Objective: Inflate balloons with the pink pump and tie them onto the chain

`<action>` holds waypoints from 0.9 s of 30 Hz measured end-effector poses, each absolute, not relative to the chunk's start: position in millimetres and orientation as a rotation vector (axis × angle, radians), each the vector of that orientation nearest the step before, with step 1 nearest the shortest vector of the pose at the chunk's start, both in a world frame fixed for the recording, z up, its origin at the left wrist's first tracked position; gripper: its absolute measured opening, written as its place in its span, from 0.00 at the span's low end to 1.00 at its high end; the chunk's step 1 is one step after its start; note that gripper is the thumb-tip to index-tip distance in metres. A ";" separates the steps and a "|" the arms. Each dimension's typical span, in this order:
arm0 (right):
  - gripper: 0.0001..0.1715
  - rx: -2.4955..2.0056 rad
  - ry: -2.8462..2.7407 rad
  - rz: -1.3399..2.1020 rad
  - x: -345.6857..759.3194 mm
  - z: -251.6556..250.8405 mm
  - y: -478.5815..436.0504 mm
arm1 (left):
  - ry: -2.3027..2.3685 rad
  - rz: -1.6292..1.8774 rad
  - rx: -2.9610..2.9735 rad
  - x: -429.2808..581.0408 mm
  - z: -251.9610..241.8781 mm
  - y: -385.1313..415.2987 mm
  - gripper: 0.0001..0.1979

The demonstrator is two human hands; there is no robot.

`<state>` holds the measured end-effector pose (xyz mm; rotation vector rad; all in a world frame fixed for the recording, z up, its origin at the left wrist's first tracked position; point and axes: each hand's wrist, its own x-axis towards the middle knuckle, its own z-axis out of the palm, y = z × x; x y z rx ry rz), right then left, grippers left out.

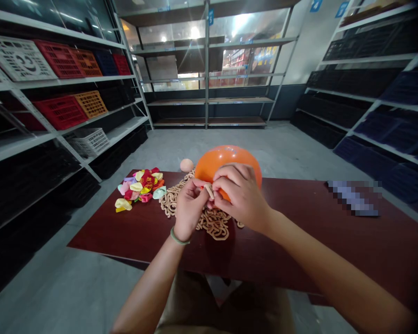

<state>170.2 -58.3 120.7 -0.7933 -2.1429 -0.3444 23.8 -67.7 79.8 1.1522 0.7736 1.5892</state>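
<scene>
In the head view, a large, shiny orange balloon (229, 160) bulges up behind my hands. My left hand (191, 204), with a green band at the wrist, is closed in a pinch on a short tan cord piece (209, 190). My right hand (242, 197) curls in front of the balloon, its fingertips meeting the left ones at the same cord piece. Whether the right fingers also grip the balloon's neck is hidden. Beneath and behind both hands spreads a pile of looped tan cords (216, 225). A pale pink ball (186, 165) sits at the pile's far end.
Colourful petal-like pieces (142, 185) lie in a heap on the left of the dark red table (132, 236). A blurred, pixelated flat object (355, 198) lies at the right. Shelves with plastic crates (61, 111) line the left; more racks (237, 99) stand behind and right.
</scene>
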 end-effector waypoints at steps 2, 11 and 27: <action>0.04 -0.772 -2.113 -0.385 170.4 119.1 -59.8 | 0.756 1.654 1.129 27.3 77.3 -68.0 0.09; 0.03 -0.777 -2.041 -0.172 182.9 123.4 -58.7 | 0.658 1.748 1.152 25.8 68.9 -64.4 0.07; 0.06 -0.948 -1.981 -0.188 172.5 116.6 -59.7 | 0.822 1.653 1.238 23.3 72.3 -68.1 0.07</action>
